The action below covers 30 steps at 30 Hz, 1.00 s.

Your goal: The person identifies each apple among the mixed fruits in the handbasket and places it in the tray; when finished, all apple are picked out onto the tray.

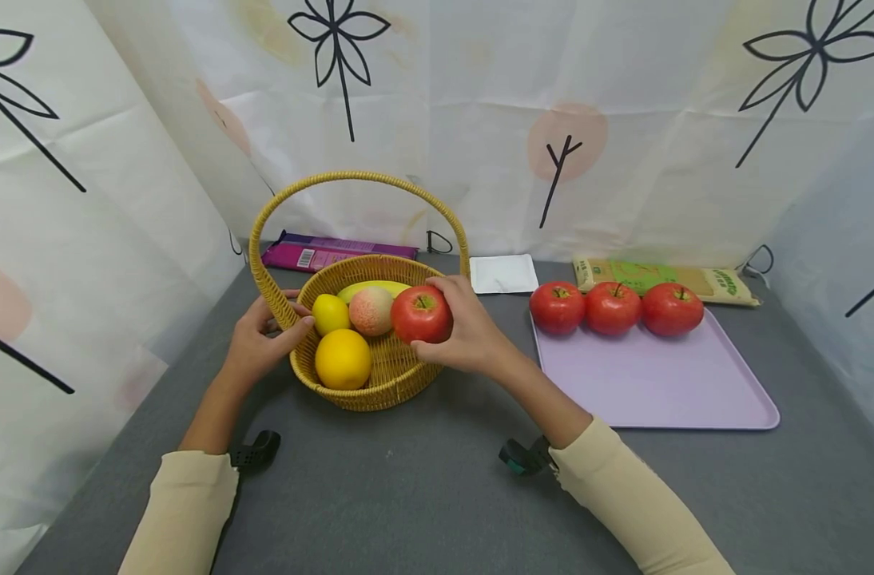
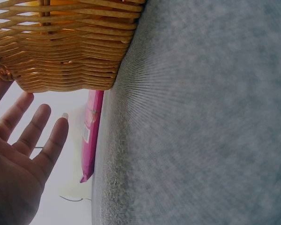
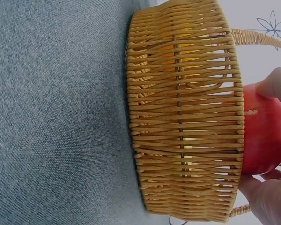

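A yellow wicker basket [image 1: 379, 397] with a tall arched handle stands on the table at centre left. Inside lie a lemon [image 1: 331, 314], an orange [image 1: 343, 359], a peach [image 1: 371, 311] and a banana [image 1: 374, 287], partly hidden. My left hand [image 1: 259, 335] pinches the foot of the handle [image 1: 263, 279] at the basket's left side; its other fingers spread loosely in the left wrist view. With thumb and fingers, my right hand [image 1: 466, 326] grips a red apple [image 1: 421, 315] over the basket's right part. The right wrist view shows that apple [image 3: 267, 131] at the rim.
On the right, a lilac tray [image 1: 660, 391] carries three red apples [image 1: 613, 308] along its far edge. Behind it lies a yellow-green packet [image 1: 667, 281]. A white square [image 1: 504, 274] and a purple-pink packet [image 1: 315, 252] lie near the back curtain.
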Motion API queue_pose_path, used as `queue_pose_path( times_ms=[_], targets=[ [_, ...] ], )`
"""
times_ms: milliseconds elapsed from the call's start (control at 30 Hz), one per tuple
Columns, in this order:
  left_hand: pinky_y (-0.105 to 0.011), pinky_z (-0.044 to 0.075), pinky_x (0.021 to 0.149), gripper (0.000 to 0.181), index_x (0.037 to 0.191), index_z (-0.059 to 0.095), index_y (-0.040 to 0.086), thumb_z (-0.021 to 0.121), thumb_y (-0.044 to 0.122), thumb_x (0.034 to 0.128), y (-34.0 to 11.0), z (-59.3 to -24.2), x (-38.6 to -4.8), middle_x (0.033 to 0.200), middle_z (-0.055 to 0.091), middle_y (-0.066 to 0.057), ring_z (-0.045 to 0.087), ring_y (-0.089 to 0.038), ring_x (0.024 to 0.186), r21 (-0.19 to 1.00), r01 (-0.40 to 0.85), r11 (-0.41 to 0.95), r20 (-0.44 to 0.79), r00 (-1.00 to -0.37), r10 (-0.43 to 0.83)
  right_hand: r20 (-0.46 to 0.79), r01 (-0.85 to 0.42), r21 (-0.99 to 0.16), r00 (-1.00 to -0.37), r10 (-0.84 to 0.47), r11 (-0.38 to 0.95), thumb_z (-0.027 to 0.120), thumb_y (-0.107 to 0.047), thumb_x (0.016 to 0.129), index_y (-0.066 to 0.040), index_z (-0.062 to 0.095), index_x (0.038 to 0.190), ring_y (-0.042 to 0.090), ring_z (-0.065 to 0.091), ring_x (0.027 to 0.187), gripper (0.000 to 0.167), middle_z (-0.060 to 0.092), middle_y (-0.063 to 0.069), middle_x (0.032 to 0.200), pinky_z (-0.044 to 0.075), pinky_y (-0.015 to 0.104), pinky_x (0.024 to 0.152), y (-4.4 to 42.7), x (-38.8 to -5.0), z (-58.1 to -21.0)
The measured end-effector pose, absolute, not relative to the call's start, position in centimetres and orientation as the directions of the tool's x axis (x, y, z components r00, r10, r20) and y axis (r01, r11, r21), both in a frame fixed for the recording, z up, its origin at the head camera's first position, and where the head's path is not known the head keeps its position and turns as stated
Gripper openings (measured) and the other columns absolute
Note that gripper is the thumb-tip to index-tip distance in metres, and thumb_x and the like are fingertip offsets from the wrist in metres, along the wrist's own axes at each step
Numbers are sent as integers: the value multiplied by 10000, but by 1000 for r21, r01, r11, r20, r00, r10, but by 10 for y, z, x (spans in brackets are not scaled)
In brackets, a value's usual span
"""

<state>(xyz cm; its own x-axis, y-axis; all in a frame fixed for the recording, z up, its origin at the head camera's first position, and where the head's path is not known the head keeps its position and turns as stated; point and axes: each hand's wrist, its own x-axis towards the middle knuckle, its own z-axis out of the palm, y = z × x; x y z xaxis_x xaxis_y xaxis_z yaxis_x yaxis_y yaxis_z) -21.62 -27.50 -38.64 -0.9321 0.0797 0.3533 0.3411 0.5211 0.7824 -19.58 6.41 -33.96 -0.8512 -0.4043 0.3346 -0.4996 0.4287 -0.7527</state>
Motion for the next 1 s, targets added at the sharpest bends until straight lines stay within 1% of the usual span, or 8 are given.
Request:
queue_pose_path(
  times_ms=[400,567,767,1000],
  targets=[
    [-281,454,903,302,1173,692,51,708,240,939,-275,-386,-216,1393,539,-70,497,-219,1204,775,339,534,346,-934,89,368,-522,-750,-840,-398,407,823,-196,720,-34,434,1396,207,487,1151,797,423,88,1340,528,406,887,69,-192,-336],
    [-264,451,901,306,1173,692,45,706,242,939,-275,-387,-216,1393,539,-73,494,-221,1209,776,341,531,348,-933,91,380,-520,-756,-843,-381,398,829,-187,712,-35,436,1399,205,481,1158,806,433,82,1341,532,415,876,72,-189,-334],
    [-243,451,892,303,1167,691,36,706,233,938,-274,-386,-216,1386,543,-76,498,-223,1200,773,349,530,357,-929,92,406,-541,-747,-831,-380,385,832,-171,719,-25,438,1402,216,482,1157,801,436,98,1335,520,431,892,77,-185,-332],
    [-247,451,894,292,1164,701,44,706,227,937,-274,-386,-216,1397,533,-76,491,-227,1212,782,351,516,357,-930,91,397,-528,-753,-840,-370,393,832,-169,727,-56,441,1397,216,490,1153,784,430,88,1339,520,435,890,86,-179,-331]
  ],
)
